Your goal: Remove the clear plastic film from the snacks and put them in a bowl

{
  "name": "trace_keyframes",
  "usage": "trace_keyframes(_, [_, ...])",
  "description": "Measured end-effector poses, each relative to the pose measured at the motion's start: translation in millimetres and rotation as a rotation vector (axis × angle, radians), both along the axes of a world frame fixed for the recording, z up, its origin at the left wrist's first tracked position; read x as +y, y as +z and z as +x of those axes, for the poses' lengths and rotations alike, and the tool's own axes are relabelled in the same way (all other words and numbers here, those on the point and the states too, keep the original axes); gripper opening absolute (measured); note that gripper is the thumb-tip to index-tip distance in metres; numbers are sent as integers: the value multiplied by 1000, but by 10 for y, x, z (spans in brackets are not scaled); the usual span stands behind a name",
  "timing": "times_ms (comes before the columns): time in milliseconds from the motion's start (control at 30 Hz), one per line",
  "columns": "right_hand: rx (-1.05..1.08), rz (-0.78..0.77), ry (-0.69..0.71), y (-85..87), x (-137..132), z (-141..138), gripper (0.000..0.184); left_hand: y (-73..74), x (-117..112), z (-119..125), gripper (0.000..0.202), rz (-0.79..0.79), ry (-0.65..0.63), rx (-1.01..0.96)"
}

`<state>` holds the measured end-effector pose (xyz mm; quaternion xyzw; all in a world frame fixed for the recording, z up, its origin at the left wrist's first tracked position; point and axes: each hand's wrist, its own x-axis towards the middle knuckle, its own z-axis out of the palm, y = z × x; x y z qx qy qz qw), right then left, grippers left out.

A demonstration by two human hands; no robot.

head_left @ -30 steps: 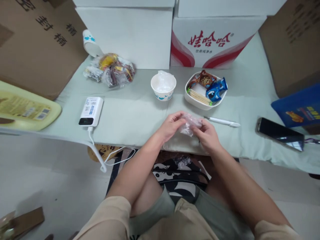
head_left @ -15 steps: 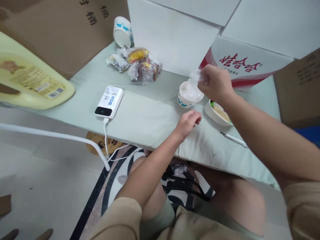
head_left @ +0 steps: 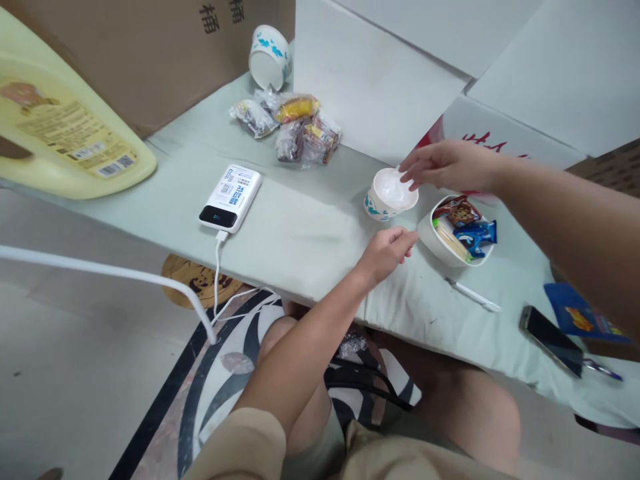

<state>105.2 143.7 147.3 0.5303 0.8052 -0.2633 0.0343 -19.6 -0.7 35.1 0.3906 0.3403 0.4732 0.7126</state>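
Note:
My right hand [head_left: 450, 168] reaches over a white paper cup [head_left: 374, 203] with blue print, fingers stretched out and fingertips at the crumpled clear wrapper [head_left: 395, 188] lying inside it. The hand holds nothing. My left hand [head_left: 387, 252] rests on the pale green tabletop [head_left: 300, 233] just in front of the cup, its fingers drawn together in a loose pinch. What they hold, if anything, does not show. To the right of the cup stands a white bowl [head_left: 434, 241] with packaged snacks and sticks.
A white power bank [head_left: 231, 197] with a cable lies at the left, a pile of wrapped snacks [head_left: 295, 127] and a tipped cup [head_left: 270, 57] behind it. A yellow jug [head_left: 60, 133] is far left. A pen [head_left: 473, 295], phone [head_left: 550, 340] and blue booklet [head_left: 580, 317] lie right. Cardboard boxes [head_left: 380, 73] line the back.
My right hand carried the clear wrapper from in front of me to the cup, lowered it in and opened. My left hand stayed on the table. The view swung left.

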Motion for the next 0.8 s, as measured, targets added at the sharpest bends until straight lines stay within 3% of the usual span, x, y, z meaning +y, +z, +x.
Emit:
trace_keyframes(67, [0, 245, 39, -61, 51, 79, 24, 8, -2, -15, 32, -2, 8, 10])
trace_keyframes(133, [-84, 405, 188, -200, 121, 132, 29, 13, -1, -16, 32, -7, 18, 10])
trace_keyframes(233, [-240, 357, 477, -450, 202, 110, 40, 2, 4, 13, 33, -12, 17, 14])
trace_keyframes(367, [-346, 271, 655, -683, 273, -52, 33, -33, 15, 57, 34, -10, -1, 40])
trace_keyframes(500, [-383, 251, 717, -797, 362, -175, 26, -43, 37, 50, 34, -9, -7, 63])
trace_keyframes(600, [-351, 250, 669, -854, 398, -214, 20, -42, 59, 31, 33, -14, 13, 68])
trace_keyframes(800, [-269, 212, 616, -829, 323, -257, 17, -83, 49, 26, 33, 25, 38, 110])
